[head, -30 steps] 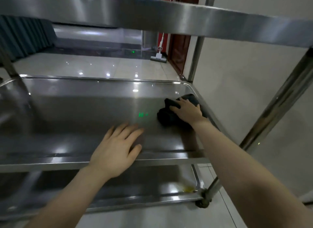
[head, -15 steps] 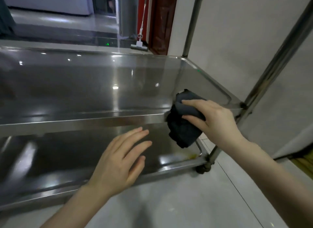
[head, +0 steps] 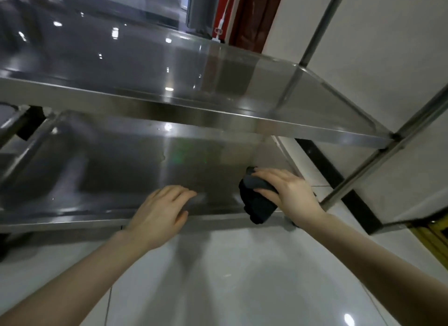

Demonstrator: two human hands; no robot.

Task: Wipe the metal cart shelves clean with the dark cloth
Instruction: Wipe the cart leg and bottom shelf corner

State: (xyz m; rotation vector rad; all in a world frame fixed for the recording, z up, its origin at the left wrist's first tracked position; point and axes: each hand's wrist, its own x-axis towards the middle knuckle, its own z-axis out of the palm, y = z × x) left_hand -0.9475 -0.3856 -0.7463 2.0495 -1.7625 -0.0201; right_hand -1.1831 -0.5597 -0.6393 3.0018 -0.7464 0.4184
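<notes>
We have dropped our right hand (head: 291, 194), grasping the dark cloth (head: 258, 204), to the bottom shelf (head: 121, 170) mid-frame, our left hand (head: 157, 216) resting released on its front edge above the white floor (head: 230, 277).

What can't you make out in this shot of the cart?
Head view only:
- Lower shelf front right corner: behind the dark cloth and right hand.
- Shelf left ends: cut off by the frame edge.
- Cart posts tops: cut off above.
- Left hand fingertips: motion-blurred.
</notes>
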